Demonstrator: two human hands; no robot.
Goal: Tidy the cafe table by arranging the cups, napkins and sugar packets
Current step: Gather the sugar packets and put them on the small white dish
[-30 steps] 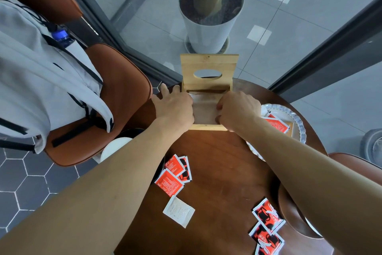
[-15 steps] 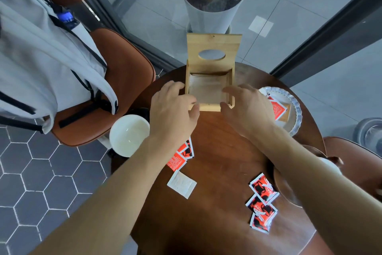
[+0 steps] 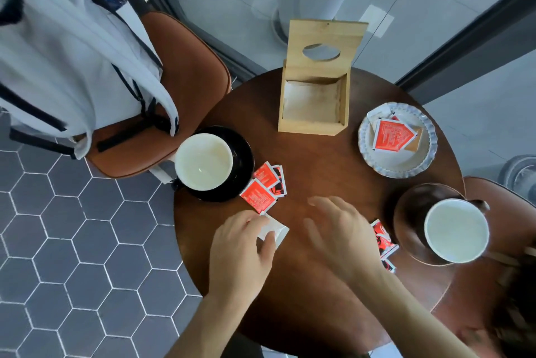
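1. Left hand [image 3: 240, 253]: it rests at the near left of the round worktop [image 3: 319, 172], its fingers [image 3: 268, 243] pinching a white packet [image 3: 275, 231] that lies flat on the wood.
2. Right hand [image 3: 339, 236]: blurred, it hovers over the worktop with its fingers spread apart and holds nothing.
3. Red sugar packets [image 3: 262, 186]: a small cluster lies just beside the black saucer [image 3: 243, 154], which carries a white cup [image 3: 203, 162]. More red packets [image 3: 384, 241] lie near the right hand, beside the brown saucer [image 3: 412, 212] of a 2nd cup [image 3: 456, 230].
4. Wooden napkin box [image 3: 316, 79]: it stands at the far side with its lid raised and napkins inside.
5. White dish [image 3: 397, 140]: at the right, it holds 1 red packet [image 3: 393, 136] and others beneath it.
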